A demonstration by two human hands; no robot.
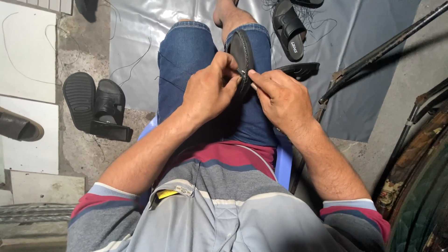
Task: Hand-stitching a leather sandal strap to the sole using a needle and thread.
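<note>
Sandal sole (242,55), dark and oval, stands on edge on the person's right thigh, resting against the blue jeans (186,60) with its rim turned toward the camera. The left hand (209,88) is closed around the near edge of the sole, thumb and fingers pinching it steady. The right hand (280,95) pinches something small and pale at the rim, probably a needle (243,73), though it is too small to be sure. A thin dark thread (170,84) trails leftward across the left thigh.

By the look of it, stitching along the sole's edge is the step in hand. The next move, as a judgement, calls for a firm hold from the left hand while the right draws the point through without letting the thread snag.

No container shows in view. On the floor to the left lie an upturned sole (80,99) and a black sandal (110,109), touching each other; farther off on the grey plastic sheet (336,70) lie another black sandal (289,29) and a flat sole (298,69).
</note>
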